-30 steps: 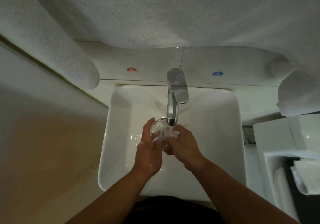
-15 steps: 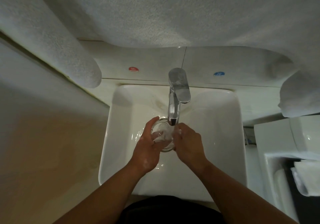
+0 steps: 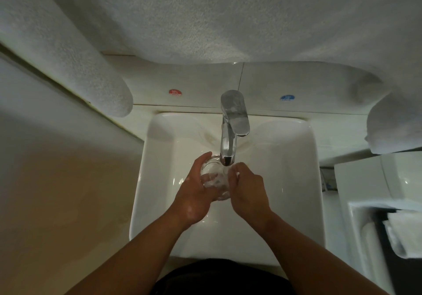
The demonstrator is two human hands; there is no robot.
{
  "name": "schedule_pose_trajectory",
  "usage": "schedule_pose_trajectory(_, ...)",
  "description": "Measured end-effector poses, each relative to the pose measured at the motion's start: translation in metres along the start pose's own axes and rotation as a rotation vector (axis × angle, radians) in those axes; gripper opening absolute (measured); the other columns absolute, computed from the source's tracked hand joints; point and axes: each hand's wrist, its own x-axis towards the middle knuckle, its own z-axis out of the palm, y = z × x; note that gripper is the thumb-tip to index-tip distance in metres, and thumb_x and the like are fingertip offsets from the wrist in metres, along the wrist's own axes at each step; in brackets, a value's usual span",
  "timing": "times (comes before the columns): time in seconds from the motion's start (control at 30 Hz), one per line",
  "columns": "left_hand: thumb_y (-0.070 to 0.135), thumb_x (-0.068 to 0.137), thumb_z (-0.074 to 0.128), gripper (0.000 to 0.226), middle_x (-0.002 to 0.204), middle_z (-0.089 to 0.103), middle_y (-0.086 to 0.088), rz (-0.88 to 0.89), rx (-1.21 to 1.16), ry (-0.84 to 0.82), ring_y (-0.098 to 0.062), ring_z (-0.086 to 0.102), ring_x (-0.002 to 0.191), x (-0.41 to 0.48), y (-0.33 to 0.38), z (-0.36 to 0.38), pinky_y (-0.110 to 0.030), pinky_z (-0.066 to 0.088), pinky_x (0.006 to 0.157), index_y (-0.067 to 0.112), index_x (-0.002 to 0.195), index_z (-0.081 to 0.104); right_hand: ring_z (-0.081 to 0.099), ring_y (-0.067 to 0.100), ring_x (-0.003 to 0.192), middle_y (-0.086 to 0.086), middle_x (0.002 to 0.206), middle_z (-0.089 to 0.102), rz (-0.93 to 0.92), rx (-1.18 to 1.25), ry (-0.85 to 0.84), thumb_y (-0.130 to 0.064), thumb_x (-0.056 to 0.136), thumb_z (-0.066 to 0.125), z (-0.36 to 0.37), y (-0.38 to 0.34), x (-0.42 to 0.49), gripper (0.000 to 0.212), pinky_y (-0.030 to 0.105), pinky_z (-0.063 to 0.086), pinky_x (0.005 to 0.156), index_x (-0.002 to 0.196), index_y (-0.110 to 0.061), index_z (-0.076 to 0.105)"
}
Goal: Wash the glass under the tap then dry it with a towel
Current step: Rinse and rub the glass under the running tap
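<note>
Glass [image 3: 214, 181] (partly behind tap spout [image 3: 228, 145]) held in left hand [image 3: 194, 195].

The tap [image 3: 229, 135] overhangs the basin's [image 3: 294, 164] upper middle, its spout just above the glass [image 3: 214, 180]. Open basin lies left and right of them. A towel [image 3: 228, 16] hangs across the frame's top.

Forearms stretched fwd, hands meeting.
The left hand [image 3: 194, 200] curls round glass [image 3: 214, 180]; right hand [image 3: 247, 194] fingers bent against it, prob. gripping.
</note>
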Motion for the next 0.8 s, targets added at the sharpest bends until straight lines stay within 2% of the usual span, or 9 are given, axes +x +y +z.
schedule_pose_trajectory(0.1,0.025,0.093,0.075,0.074,0.122,0.067,0.008,0.070,0.043,0.134,-0.010,0.072,0.104,-0.004,-0.009,0.007,-0.035,0.064,0.088,0.042,0.151,0.033,0.069,0.014,0.054,0.001,0.076,0.072,0.038,0.144,-0.081,-0.028,0.106,0.044,0.001,-0.002,-0.004,0.017,0.028,0.060,0.053,0.110,-0.019,0.058)
schedule_pose_trajectory(0.17,0.031,0.096,0.071,0.064,0.120,0.067,0.016,0.115,0.071,0.168,-0.005,0.072,0.101,-0.007,-0.014,0.009,-0.039,0.065,0.087,0.044,0.148,0.037,0.068,0.008,0.053,-0.001,0.076,0.072,0.011,0.155,-0.128,-0.027,0.105,0.045,-0.001,-0.003,-0.005,0.016,0.018,0.055,0.050,0.116,-0.022,0.056)
schedule_pose_trajectory(0.27,0.018,0.091,0.077,0.065,0.129,0.067,-0.001,0.063,0.011,0.083,-0.025,0.072,0.110,-0.003,-0.014,0.001,-0.048,0.063,0.090,0.038,0.143,0.045,0.069,0.011,0.064,-0.001,0.084,0.073,-0.014,0.022,-0.097,-0.027,0.104,0.048,-0.005,-0.002,0.000,0.018,0.029,0.061,0.062,0.115,-0.023,0.061)
schedule_pose_trajectory(0.33,0.006,0.089,0.077,0.070,0.132,0.065,-0.009,0.005,-0.055,0.025,-0.030,0.071,0.110,0.002,-0.012,-0.003,-0.048,0.064,0.088,0.037,0.144,0.046,0.069,0.017,0.071,0.004,0.087,0.074,0.005,-0.034,-0.041,-0.031,0.106,0.045,-0.005,-0.001,0.003,0.024,0.038,0.061,0.069,0.108,-0.018,0.065)
schedule_pose_trajectory(0.4,0.007,0.088,0.078,0.075,0.134,0.064,-0.005,0.002,-0.067,0.044,-0.029,0.070,0.113,0.003,-0.012,0.000,-0.047,0.064,0.089,0.039,0.146,0.042,0.070,0.018,0.071,0.004,0.088,0.074,0.034,-0.018,-0.012,-0.032,0.106,0.045,-0.003,-0.003,0.001,0.027,0.039,0.062,0.069,0.107,-0.015,0.066)
schedule_pose_trajectory(0.53,0.011,0.094,0.071,0.071,0.123,0.065,0.010,0.078,0.067,0.178,-0.017,0.070,0.107,-0.004,-0.017,0.006,-0.043,0.064,0.090,0.040,0.149,0.037,0.068,0.011,0.057,-0.004,0.079,0.069,0.054,0.102,-0.177,-0.022,0.102,0.052,-0.002,-0.002,-0.002,0.011,0.020,0.055,0.052,0.105,-0.020,0.062)
schedule_pose_trajectory(0.6,0.011,0.088,0.074,0.071,0.116,0.069,0.011,0.060,0.049,0.112,-0.016,0.073,0.102,-0.005,-0.018,0.002,-0.045,0.064,0.089,0.039,0.145,0.042,0.068,0.015,0.064,-0.003,0.079,0.070,0.005,0.017,-0.177,-0.021,0.099,0.056,-0.007,0.005,0.002,0.009,0.027,0.057,0.060,0.101,-0.019,0.065)
schedule_pose_trajectory(0.7,0.004,0.082,0.077,0.072,0.123,0.070,0.002,0.006,-0.002,-0.015,-0.016,0.074,0.104,-0.002,-0.015,-0.002,-0.044,0.065,0.086,0.041,0.137,0.049,0.069,0.016,0.073,0.001,0.086,0.073,-0.035,-0.108,-0.094,-0.032,0.104,0.052,-0.009,0.007,0.006,0.021,0.030,0.058,0.068,0.105,-0.017,0.067)
schedule_pose_trajectory(0.8,0.001,0.091,0.072,0.073,0.126,0.066,0.002,0.007,-0.037,0.070,-0.019,0.071,0.109,-0.002,-0.013,0.008,-0.043,0.065,0.087,0.045,0.140,0.042,0.069,0.016,0.068,-0.003,0.079,0.070,0.045,-0.026,-0.060,-0.033,0.105,0.050,-0.006,0.003,0.003,0.021,0.035,0.062,0.067,0.094,-0.019,0.063)
